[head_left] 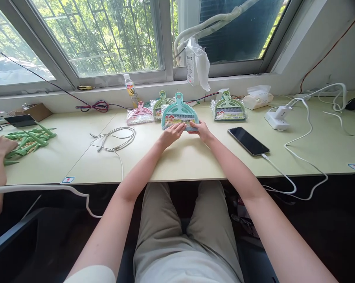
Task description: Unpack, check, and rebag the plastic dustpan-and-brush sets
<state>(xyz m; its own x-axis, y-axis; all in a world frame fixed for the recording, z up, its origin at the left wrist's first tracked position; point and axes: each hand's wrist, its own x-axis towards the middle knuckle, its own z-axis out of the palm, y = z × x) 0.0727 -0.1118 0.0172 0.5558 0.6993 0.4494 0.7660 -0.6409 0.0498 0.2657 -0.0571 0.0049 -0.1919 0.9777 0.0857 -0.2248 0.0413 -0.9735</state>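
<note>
A teal dustpan and brush set (179,108) in clear wrapping stands nearly upright on the table, with its handle up. My left hand (173,134) lies with its fingers over the lower front of the set. At its lower right edge, my right hand (202,130) grips it with the thumb in front; the other fingers are partly hidden. Close behind on the left are a pink dustpan set (140,114) and a green dustpan set (159,107), partly covered. Another green dustpan set (229,107) stands apart to the right.
A black phone (248,140) on a white cable lies right, near a white power adapter (277,118) and a tissue pack (258,98). Left are a coiled cable (118,139), a bottle (131,90) and green pieces (32,139) under another person's hand (0,147).
</note>
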